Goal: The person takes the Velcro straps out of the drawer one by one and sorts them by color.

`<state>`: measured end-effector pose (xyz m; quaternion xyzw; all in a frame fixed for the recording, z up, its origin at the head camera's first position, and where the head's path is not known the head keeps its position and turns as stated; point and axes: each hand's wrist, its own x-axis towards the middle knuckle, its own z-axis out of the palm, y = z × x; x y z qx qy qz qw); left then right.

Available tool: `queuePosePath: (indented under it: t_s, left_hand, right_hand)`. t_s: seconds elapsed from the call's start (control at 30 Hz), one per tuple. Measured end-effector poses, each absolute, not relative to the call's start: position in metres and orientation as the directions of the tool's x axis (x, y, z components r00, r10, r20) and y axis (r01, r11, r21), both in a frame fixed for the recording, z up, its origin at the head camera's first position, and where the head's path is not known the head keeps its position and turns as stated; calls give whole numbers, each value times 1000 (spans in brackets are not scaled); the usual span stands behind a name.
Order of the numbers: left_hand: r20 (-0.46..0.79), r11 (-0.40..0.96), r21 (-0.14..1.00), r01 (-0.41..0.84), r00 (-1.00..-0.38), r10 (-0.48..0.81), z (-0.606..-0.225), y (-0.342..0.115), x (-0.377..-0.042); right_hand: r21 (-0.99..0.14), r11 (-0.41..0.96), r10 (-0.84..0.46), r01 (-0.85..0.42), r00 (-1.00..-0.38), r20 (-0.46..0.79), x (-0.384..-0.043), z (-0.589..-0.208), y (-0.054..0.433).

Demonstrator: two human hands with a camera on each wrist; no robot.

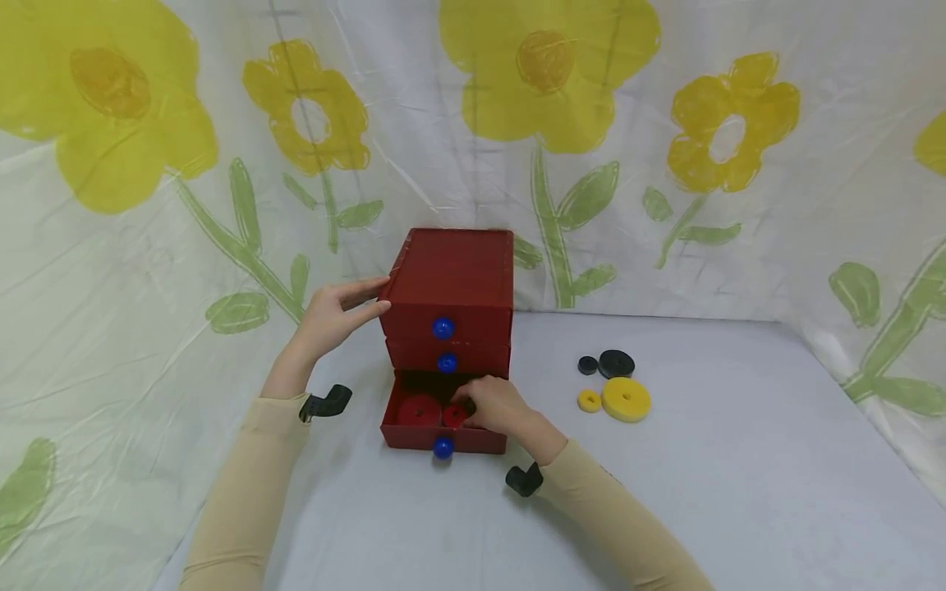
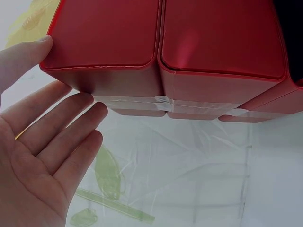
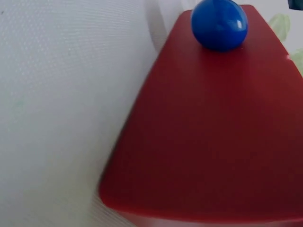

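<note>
A red cabinet (image 1: 458, 267) with three stacked drawers and blue knobs stands on the table. Its bottom drawer (image 1: 473, 441) is pulled out, the upper two closed. Inside it lie a large red disc (image 1: 418, 410) on the left and a small red disc (image 1: 453, 416) beside it. My right hand (image 1: 497, 404) reaches into this drawer, curled fingers and thumb at the small red disc, pinching it. With straight fingers, my left hand (image 1: 332, 316) touches the cabinet's upper left edge. The right wrist view shows only the drawer front and its blue knob (image 3: 219, 24), the hand hidden.
On the right of the table lie a large black disc (image 1: 617, 364), a small black disc (image 1: 587, 365), a large yellow disc (image 1: 626, 400) and a small yellow disc (image 1: 589, 400). A flowered curtain (image 1: 414, 98) hangs behind the cabinet.
</note>
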<state>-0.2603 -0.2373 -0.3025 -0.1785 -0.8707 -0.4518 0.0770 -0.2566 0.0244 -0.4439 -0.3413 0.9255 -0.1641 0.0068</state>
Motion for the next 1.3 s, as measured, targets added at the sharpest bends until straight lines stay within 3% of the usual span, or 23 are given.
queuePosePath:
  t_s: [0.4, 0.87, 1.3]
  left_hand:
    - [292, 524, 764, 375, -927, 237, -302, -236, -259]
    - [284, 532, 763, 367, -930, 234, -302, -236, -258]
    - [305, 521, 766, 377, -926, 221, -328, -251, -284]
  right_hand:
    - [-502, 609, -641, -614, -754, 144, -256, -433, 37]
    - [-566, 586, -597, -580, -781, 182, -248, -417, 60]
    - [-623, 585, -542, -519, -822, 176, -243, -411, 88]
